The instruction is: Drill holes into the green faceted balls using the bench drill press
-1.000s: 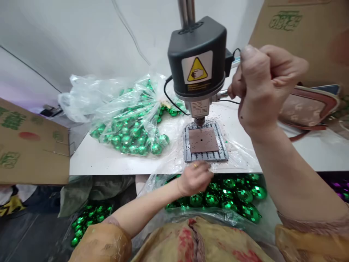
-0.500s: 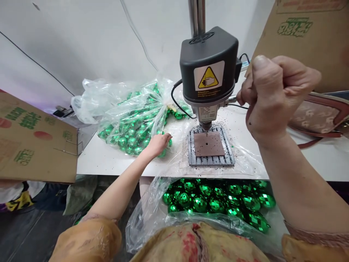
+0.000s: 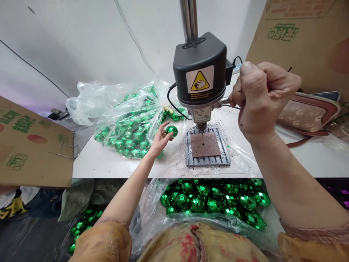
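Fingers [image 3: 163,125] of the left hand [image 3: 158,142], mid-frame, half curled, hold a green faceted ball [image 3: 172,131] at their tips, left of the drill press [image 3: 200,65]; the right hand [image 3: 268,98], right of centre, is closed in a fist on the press lever [image 3: 225,101]. Clear plastic bag [image 3: 87,103], left of centre, contains similar balls [image 3: 128,140]; open plastic [image 3: 201,218], lower centre, holds further balls [image 3: 197,203].

Ochre sleeves [image 3: 105,241]; khaki top [image 3: 177,244] (red blotches)

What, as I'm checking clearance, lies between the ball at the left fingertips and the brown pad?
Head view: white tabletop, clear plastic, then the slotted metal plate.
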Motion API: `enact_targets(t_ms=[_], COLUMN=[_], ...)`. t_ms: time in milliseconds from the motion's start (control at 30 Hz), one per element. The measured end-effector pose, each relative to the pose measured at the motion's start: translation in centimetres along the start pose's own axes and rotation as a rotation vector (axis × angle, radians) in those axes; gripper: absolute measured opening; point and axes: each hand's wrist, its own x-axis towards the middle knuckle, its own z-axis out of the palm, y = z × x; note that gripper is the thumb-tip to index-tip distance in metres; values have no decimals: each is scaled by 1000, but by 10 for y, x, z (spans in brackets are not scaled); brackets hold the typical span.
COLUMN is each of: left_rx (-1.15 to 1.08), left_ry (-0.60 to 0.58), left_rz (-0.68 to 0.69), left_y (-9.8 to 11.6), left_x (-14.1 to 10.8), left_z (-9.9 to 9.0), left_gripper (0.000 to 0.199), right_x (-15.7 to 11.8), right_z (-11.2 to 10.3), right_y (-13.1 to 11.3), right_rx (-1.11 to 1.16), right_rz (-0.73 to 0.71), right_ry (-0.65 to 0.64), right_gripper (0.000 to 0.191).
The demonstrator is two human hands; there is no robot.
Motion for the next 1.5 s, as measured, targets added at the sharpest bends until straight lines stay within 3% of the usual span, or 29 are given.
enact_targets(t_ms=[100, 200, 400, 600, 833, 1133, 1333, 1500], left_rx=[-612, -798, -609, -551, -477, -218, -257, -276], left_ry=[-25, -21, 75, -22, -83, -47, -63, -53], left_rz=[-60, -148, -90, -9, 53, 211, 222, 226], left_y=[11, 19, 14, 4, 2, 6, 13, 12], left_x=[-3, -5, -10, -15, -12, -17, -22, -23], left_z=[20, 43, 79, 98, 107, 114, 116, 117], left_gripper=[51, 57, 64, 62, 59, 54, 52, 55], right_x=[0, -1, 0, -2, -3, -2, -7, -21], right_z=[0, 0, 2, 2, 1, 3, 1, -2], right_y=[1, -1, -5, -7, -10, -14, -10, -3], right_rx=[7, 2, 4, -99, -145, -138, -104, -119], right_rz=[2, 21, 20, 57, 83, 59, 66, 30], right_ry=[-8, -11, -24, -41, -72, -61, -41, 52], right_gripper=[57, 57, 62, 64, 61, 59, 59, 60])
